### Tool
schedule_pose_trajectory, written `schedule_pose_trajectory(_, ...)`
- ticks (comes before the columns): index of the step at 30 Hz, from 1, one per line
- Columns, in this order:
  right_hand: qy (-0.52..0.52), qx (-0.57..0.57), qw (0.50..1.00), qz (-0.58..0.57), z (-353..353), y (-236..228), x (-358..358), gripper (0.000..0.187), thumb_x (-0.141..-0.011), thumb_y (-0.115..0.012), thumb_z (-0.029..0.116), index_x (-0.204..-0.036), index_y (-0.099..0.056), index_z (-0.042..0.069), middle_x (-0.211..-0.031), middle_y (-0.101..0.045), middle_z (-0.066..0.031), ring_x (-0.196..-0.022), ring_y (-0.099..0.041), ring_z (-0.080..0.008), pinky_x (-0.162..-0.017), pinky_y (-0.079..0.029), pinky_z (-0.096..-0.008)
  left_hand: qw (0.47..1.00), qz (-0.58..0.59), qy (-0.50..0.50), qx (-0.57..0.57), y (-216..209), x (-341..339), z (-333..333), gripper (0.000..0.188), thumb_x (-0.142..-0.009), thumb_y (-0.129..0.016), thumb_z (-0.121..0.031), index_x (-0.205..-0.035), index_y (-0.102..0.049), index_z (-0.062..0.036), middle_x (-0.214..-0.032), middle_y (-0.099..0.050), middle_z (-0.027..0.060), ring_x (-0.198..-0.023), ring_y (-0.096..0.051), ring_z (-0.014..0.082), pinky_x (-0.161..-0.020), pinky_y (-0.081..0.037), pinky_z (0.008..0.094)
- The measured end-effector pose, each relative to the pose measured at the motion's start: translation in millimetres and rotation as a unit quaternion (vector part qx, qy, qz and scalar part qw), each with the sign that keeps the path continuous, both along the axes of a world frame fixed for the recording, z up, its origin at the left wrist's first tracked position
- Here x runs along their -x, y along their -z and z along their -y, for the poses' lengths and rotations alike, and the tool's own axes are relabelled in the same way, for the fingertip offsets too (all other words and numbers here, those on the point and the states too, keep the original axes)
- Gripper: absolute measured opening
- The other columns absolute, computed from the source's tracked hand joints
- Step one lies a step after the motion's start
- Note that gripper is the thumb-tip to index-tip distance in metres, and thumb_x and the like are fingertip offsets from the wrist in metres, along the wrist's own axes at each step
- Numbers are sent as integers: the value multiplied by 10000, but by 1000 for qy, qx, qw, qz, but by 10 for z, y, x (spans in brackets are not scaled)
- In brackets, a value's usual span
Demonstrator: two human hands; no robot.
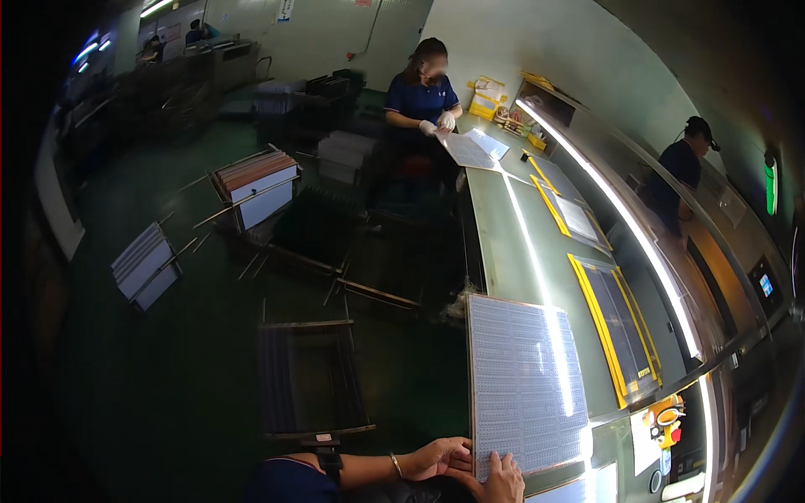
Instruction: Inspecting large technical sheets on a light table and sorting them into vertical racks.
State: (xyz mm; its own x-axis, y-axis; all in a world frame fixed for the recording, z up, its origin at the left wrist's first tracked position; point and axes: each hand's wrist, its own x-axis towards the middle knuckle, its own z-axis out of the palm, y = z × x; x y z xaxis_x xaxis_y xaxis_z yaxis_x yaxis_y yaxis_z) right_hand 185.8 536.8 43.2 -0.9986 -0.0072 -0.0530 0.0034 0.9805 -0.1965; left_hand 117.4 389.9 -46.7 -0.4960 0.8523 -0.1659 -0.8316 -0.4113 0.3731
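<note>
A large white circuit board panel, patterned with dense rows of small marks and edged in copper colour, lies on the green worktable, under the glare of a lamp. At its near left edge, my left hand has its fingers curled around the border. My right hand grips the near corner, fingertips on the printed face and its thumb partly out of sight. Another white panel shows in part at the lower edge of the view, beside my right hand.
Yellow-edged dark frames lie along the table's right side under a long lamp. A gloved co-worker handles a similar panel at the far end. Racks of panels and a dark rack stand on the floor at left.
</note>
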Motion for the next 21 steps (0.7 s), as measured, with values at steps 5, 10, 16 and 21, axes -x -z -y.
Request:
schedule_pose_trajectory(5, -28, -29, 998, -57, 70, 53, 129, 455, -837, -579, 333, -1120, -545, -22, -1041, -560, -280, -913, -562, -433, -762, -471, -482, 1000, 1, 5, 11, 100, 124, 35, 344, -893, -455, -125, -1211, -449, 6, -1144, -580, 160, -1045, -593, 218, -941, -465, 352)
schedule_pose_trajectory(10, -67, -43, 994, -78, 96, 77, 254, 316, -896, -481, 235, -1075, -564, -11, -984, -575, -282, -868, -564, -447, -758, -463, -502, 1000, 10, 5, 0, 126, 234, 155, 328, -895, -467, -135, -1192, -474, 3, -1135, -591, 130, -1042, -590, 214, -970, -454, 367)
schedule_pose_trajectory(16, 39, 256, 963, 74, -76, -145, 388, 340, -950, -435, 279, -1005, -621, -1, -914, -646, -212, -827, -633, -304, -751, -484, -381, 990, -22, -113, 87, 90, 596, 474, 282, -843, -620, -233, -1044, -541, -51, -1046, -581, 87, -976, -598, 192, -869, -502, 380)
schedule_pose_trajectory(21, 24, 386, 909, 156, 110, -288, 602, 185, -932, -474, 60, -958, -613, -59, -899, -660, -165, -831, -652, -224, -752, -529, -309, 961, -101, -195, 170, 5, 910, 644, 491, -820, -642, -78, -1263, -438, -24, -1097, -579, 73, -945, -608, 157, -817, -525, 324)
